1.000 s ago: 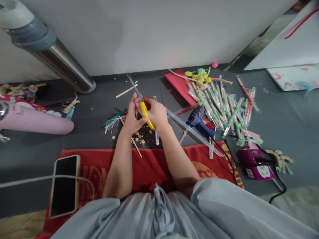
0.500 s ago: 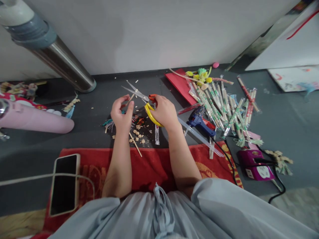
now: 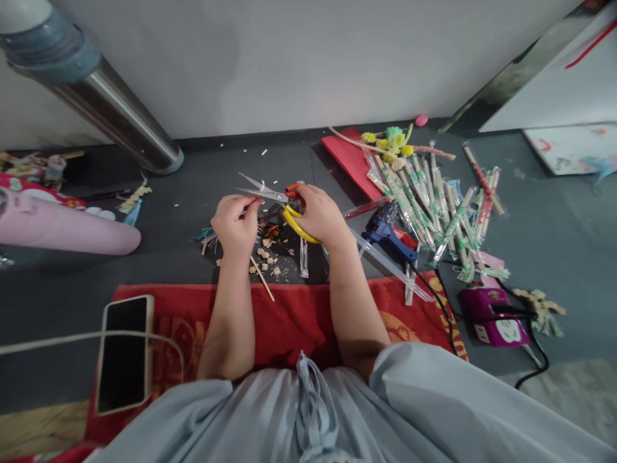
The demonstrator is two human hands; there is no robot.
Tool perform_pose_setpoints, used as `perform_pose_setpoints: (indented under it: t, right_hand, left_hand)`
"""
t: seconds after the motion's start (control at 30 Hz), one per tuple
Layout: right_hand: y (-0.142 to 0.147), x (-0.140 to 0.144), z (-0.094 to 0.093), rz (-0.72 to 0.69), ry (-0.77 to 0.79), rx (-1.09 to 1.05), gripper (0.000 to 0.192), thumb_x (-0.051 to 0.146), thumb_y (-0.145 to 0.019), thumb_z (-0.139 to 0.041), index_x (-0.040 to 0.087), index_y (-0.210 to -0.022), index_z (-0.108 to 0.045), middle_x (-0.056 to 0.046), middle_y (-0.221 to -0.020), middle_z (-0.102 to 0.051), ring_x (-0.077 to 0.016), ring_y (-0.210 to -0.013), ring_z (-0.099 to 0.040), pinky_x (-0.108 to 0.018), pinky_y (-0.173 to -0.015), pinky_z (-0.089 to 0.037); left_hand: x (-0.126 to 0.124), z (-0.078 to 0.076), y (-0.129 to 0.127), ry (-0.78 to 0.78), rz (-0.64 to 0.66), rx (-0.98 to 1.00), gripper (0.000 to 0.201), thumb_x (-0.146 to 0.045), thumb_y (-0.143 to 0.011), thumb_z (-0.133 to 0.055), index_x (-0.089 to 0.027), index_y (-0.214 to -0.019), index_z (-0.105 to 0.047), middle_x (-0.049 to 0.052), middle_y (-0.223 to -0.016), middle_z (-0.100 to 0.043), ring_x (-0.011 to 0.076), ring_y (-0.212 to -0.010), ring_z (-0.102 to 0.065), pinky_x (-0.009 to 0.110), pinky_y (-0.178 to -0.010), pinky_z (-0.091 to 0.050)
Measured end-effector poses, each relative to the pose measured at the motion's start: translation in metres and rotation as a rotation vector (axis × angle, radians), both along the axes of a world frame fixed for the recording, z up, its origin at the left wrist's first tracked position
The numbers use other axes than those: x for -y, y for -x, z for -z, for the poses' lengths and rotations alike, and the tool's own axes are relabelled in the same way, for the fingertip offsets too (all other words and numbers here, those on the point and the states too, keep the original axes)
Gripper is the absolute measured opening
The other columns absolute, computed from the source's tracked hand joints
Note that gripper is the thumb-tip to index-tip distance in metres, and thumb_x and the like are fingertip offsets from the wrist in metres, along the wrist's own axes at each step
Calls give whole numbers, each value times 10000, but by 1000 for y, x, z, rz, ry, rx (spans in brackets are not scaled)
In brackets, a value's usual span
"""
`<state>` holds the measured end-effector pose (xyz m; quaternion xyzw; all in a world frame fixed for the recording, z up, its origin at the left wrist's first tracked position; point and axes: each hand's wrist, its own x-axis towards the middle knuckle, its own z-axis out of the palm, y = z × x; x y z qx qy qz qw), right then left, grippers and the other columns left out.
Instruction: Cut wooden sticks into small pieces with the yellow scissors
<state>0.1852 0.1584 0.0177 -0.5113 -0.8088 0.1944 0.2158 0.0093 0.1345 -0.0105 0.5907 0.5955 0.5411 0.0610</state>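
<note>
My right hand (image 3: 321, 217) grips a pair of scissors (image 3: 274, 195) with orange and yellow handles. Their blades point left and stand a little apart. Just below the blades, my left hand (image 3: 236, 222) is closed in a pinch on a thin wooden stick, mostly hidden by the fingers; a pale tip (image 3: 262, 187) shows by the blades. Beneath the hands lie small wooden offcuts (image 3: 264, 254) and a longer wooden stick (image 3: 262, 280). Teal and dark tassel threads (image 3: 208, 236) are partly covered by my left hand.
On the right are a blue glue gun (image 3: 388, 235), clear glue sticks (image 3: 393, 265), several wrapped stick bundles (image 3: 405, 193), a red packet (image 3: 354, 164) and a purple power adapter (image 3: 491, 315). Leftward are a pink bottle (image 3: 72, 222), a steel flask (image 3: 130, 116) and a phone (image 3: 124, 354) on a red towel (image 3: 289, 321).
My left fingers have closed into a tighter pinch, hiding most of the stick. The scissors have turned slightly, and their blades are nearer level and closer to my left fingertips.
</note>
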Motion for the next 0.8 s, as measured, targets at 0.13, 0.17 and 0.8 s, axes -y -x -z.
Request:
perform_pose_setpoints:
  t: [0.13,0.17,0.8]
  right_hand:
    - [-3,-1,2,-22,-13,-7,368,414,-821,-529,150,-1073,-576,-96,-1055,-634,-230,-961,-563,-318,-871,-400]
    - [-4,-1,2,-23,-13,-10,371,419,-821,-528,155,-1079,-572,-95,-1062,-632,-231,-964,-562,-320,-874,-398]
    - [-6,-1,5,-20,-20,-53,522,569,-801,-524,135,-1086,-578,-117,-1062,-625,-253,-972,-561,-358,-885,-402]
  left_hand:
    - [0,1,-1,14,22,3,122,-315,-779,-641,-209,-728,-674,13,-772,-682,160,-783,-615,320,-796,-476]
    - [0,0,-2,18,24,-1,121,-316,-776,-644,-209,-727,-675,12,-769,-684,159,-781,-616,318,-792,-479]
    - [1,-1,-5,47,-18,-106,94,-270,-789,-626,-188,-785,-670,27,-821,-692,152,-828,-629,287,-808,-484]
